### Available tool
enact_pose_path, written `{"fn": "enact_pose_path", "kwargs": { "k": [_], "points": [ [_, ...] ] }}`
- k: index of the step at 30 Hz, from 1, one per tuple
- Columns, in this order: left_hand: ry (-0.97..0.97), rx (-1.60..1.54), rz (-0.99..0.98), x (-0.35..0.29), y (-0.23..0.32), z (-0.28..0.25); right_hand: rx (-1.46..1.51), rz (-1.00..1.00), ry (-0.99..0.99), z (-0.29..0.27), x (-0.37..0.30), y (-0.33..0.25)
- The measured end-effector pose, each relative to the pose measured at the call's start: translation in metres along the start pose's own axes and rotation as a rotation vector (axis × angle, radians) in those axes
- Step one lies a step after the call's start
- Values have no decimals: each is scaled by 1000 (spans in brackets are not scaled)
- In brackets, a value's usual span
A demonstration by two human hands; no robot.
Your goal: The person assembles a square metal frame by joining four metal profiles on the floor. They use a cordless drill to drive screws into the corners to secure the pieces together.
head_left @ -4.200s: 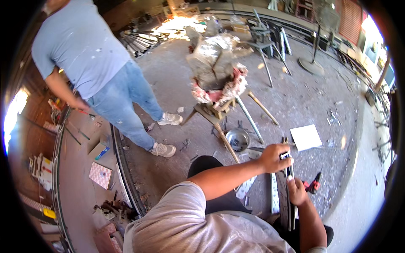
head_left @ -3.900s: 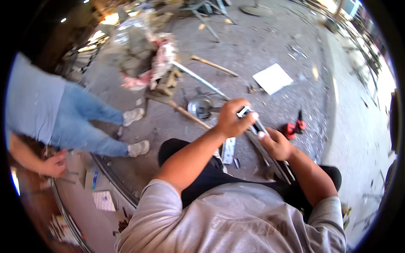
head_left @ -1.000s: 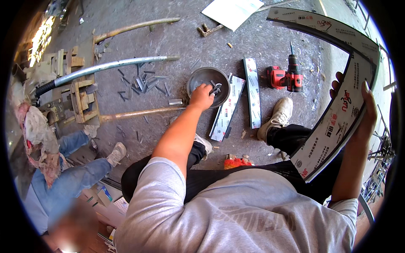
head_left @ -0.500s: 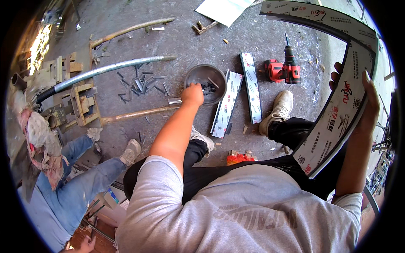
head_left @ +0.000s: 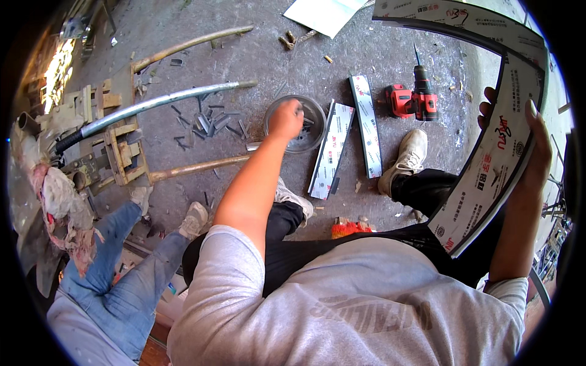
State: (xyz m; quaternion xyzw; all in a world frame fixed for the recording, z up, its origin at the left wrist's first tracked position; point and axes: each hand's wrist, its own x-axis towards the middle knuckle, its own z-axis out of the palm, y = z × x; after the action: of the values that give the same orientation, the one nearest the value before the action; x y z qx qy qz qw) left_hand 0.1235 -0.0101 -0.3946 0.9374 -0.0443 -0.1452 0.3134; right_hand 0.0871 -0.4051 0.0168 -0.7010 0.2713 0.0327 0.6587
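My left hand (head_left: 285,121) is over a round dark bowl (head_left: 269,116) of small metal pieces. Its fingers are drawn together, and whatever they may hold is too small to make out. On the other side, my right hand (head_left: 538,141) grips an angled frame piece (head_left: 482,165) wrapped in white printed film. One arm of that frame slants down to my lap, while the other stretches away at the top right. Two short film-covered strips, one nearer the bowl (head_left: 331,149) and one farther right (head_left: 366,128), lie on the floor.
A red and black cordless drill (head_left: 412,100) stands by my right shoe (head_left: 406,158). Dark metal offcuts (head_left: 210,122) are scattered left of the bowl. Long tubes (head_left: 159,107) and a wooden rack (head_left: 125,152) reach in from the left. Another person's jeans-clad legs (head_left: 131,274) are at lower left.
My left hand has lifted slightly up and right from inside the bowl, fingers drawn together. The other person's legs have shifted. My right hand keeps its hold on the frame piece.
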Motion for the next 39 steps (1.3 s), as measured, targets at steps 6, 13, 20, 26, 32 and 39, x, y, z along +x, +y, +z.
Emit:
{"fn": "enact_pose_path", "kwargs": {
  "k": [6, 13, 20, 26, 32, 39],
  "points": [
    [-200, 262, -94, -11, -19, 38, -43, 23, 7, 0, 4, 8],
    [-246, 233, -179, -5, -26, 35, 7, 51, -47, 7, 8, 4],
    [-190, -26, -293, -14, -25, 35, -62, 17, -26, 15, -1, 5],
    [-344, -198, -295, -7, -75, 39, -133, -26, -49, 15, 1, 3],
    [-618, -850, -421, 7, -46, -27, -138, -22, -19, 12, -3, 5],
    [-168, -502, -342, 25, -28, -48, -195, -36, -35, 6, -3, 8]
  ]
}}
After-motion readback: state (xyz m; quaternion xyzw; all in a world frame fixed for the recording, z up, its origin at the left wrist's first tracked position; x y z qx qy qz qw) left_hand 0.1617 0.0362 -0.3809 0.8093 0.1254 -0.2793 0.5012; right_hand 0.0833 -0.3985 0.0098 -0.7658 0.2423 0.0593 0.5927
